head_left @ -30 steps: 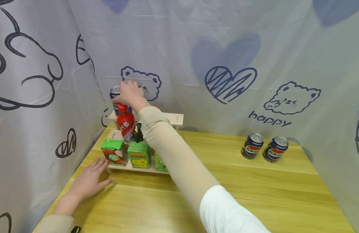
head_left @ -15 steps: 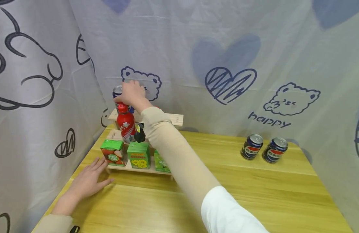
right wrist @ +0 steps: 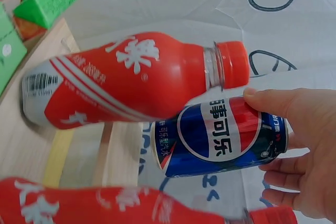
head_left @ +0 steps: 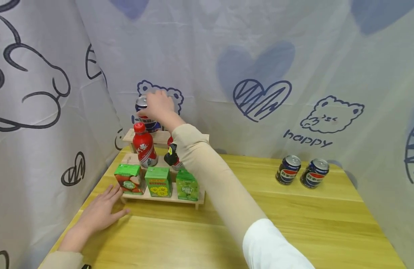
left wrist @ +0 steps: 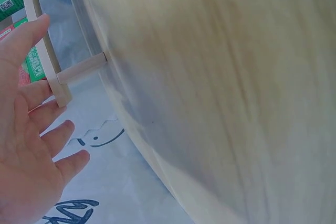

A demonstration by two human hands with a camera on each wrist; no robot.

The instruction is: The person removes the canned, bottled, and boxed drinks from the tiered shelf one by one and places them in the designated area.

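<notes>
My right hand (head_left: 159, 106) grips a blue Pepsi can (right wrist: 220, 137) near its top, at the top tier of a small wooden rack (head_left: 159, 136). Whether the can touches that tier I cannot tell. Just in front of it, a red bottle (head_left: 144, 145) stands on the middle tier. A second red bottle (right wrist: 105, 203) is partly hidden by my right wrist in the head view. My left hand (left wrist: 31, 135) lies with fingers spread beside the rack's front left corner, fingertips at or very near its bottom tier.
Green drink cartons, one strawberry-red (head_left: 129, 179), one with yellow flowers (head_left: 158, 182) and one light green (head_left: 187, 185), line the lowest tier. Two more Pepsi cans (head_left: 288, 170) (head_left: 315, 173) stand at the table's right. A printed curtain (head_left: 207, 56) encloses the wooden table (head_left: 277, 209).
My right hand has shifted right along the top tier, and the Pepsi can has moved right with it. The left hand stays beside the rack. The view has shifted slightly.
</notes>
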